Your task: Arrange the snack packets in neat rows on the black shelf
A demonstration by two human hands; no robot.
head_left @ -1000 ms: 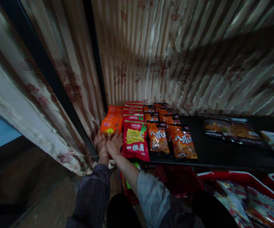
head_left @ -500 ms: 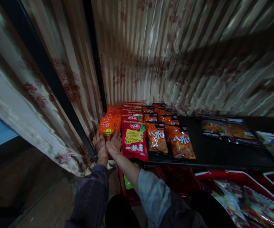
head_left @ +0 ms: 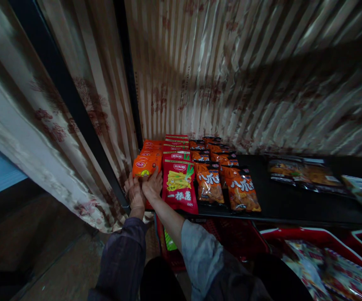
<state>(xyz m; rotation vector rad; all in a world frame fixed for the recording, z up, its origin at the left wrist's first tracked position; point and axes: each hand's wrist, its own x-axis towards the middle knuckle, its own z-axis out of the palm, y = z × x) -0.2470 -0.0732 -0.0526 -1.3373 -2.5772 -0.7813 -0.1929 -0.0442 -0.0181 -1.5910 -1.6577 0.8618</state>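
Fingers pointing forward, the left hand and right hand lie side by side on the front orange packet at the shelf's left end, their grip unclear.

— Left side?
— My left hand is bare, reaching forward, fingers slightly bent and a little apart. A dark sleeve covers my left forearm to near the wrist.
— Right side?
— My right forearm is bare, slanting inward across my front. My right hand is palm-down, fingers forward and loosely spread.
— Spacing?
— Hands side by side, wrists close. Fingertips partly obscured; grip force unreadable.
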